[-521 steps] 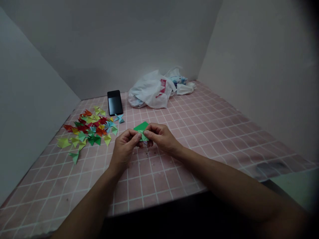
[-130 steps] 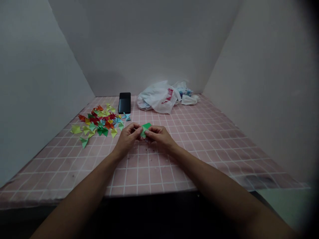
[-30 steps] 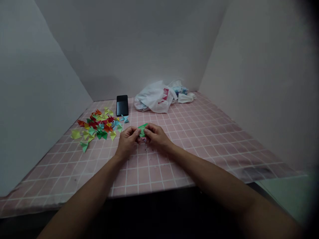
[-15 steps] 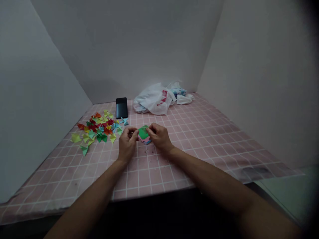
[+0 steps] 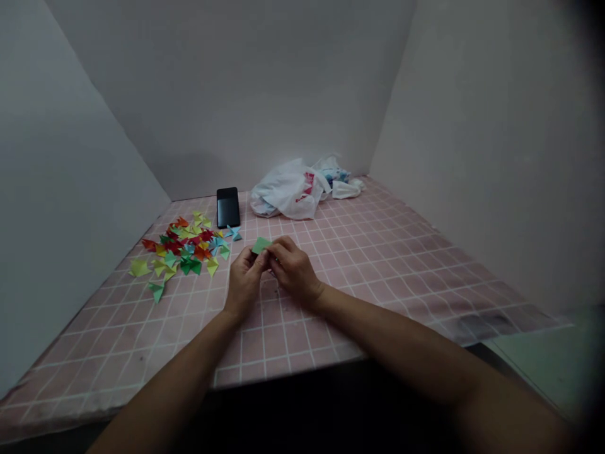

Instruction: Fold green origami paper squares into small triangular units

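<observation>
left hand (image 5: 242,284): grip pinching green paper (image 5: 261,244) | right hand (image 5: 295,268): pinching same paper

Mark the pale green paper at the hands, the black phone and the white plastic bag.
Pale green paper (image 5: 261,244): head view, middle of its visible face.
Black phone (image 5: 228,209): head view, on its screen.
White plastic bag (image 5: 284,190): head view, on its crumpled side.

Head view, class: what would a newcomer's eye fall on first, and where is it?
Probably the bright folded papers, on the left of the pink checked cloth. Next, perhaps the pale green paper near the centre, held by the left hand and right hand. Farther back, the white plastic bag stands out, right of the black phone.
</observation>
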The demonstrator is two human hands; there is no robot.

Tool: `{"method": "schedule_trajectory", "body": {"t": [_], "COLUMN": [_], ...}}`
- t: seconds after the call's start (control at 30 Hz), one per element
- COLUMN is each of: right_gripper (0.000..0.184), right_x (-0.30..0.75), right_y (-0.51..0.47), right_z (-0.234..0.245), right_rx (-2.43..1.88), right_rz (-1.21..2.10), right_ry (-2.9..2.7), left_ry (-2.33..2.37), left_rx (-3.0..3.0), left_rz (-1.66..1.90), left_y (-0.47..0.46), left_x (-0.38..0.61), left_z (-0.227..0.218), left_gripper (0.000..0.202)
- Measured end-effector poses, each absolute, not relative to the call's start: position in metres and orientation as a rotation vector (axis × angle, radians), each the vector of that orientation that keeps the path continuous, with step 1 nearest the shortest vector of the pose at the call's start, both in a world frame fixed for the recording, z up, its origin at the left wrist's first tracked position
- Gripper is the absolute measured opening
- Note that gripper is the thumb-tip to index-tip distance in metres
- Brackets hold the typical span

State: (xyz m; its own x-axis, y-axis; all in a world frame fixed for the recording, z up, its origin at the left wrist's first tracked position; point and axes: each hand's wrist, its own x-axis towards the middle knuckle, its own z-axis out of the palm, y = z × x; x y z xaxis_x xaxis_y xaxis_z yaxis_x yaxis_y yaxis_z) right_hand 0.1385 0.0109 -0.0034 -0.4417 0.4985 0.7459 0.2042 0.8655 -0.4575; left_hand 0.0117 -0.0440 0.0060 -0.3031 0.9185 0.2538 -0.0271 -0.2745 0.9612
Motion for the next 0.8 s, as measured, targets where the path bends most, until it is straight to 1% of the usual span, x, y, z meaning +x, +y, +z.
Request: {"method": "schedule_trajectory", "body": {"t": [0.1,0.2,0.23,0.3,0.33,0.4,0.5,0.57,0.8], "right_gripper": [0.016,0.009,0.010,0.019,0.018,0.006,0.011,0.012,0.013], "right_x": [0.139,0.144,0.145,0.149,0.150,0.152,0.151,0.151,0.149], "right_y": [0.011,0.016,0.019,0.024,0.027,0.031,0.033,0.032,0.031], "right_z": [-0.003,-0.001,0.000,0.003,0.004,0.006,0.006,0.006,0.006], "right_rx": [-0.427,-0.509,-0.563,-0.602,-0.585,-0.555,-0.576,-0.577,-0.559], "right_rz": [0.467,0.602,0.657,0.818,0.933,1.178,1.467,1.570,1.630], "right_ry": [-1.995,-1.889,-1.849,-1.818,-1.872,-1.915,-1.752,-1.641,-1.548], "left_ry": [1.258,1.352,1.381,1.393,1.370,1.311,1.264,1.252,1.207], "left_rx": [1.189,1.251,1.281,1.339,1.364,1.350,1.244,1.195,1.103], "left_rz": [1.703,1.597,1.524,1.365,1.282,1.196,1.236,1.283,1.440], "left_y": [-0.043,-0.041,-0.041,-0.042,-0.042,-0.042,-0.042,-0.042,-0.043], "left_x": [0.006,0.000,-0.002,-0.004,-0.005,-0.005,-0.005,-0.005,-0.003], "left_z": [0.008,0.011,0.012,0.015,0.016,0.017,0.016,0.015,0.016], "left_gripper": [0.033,0.031,0.029,0.027,0.026,0.025,0.028,0.030,0.034]}}
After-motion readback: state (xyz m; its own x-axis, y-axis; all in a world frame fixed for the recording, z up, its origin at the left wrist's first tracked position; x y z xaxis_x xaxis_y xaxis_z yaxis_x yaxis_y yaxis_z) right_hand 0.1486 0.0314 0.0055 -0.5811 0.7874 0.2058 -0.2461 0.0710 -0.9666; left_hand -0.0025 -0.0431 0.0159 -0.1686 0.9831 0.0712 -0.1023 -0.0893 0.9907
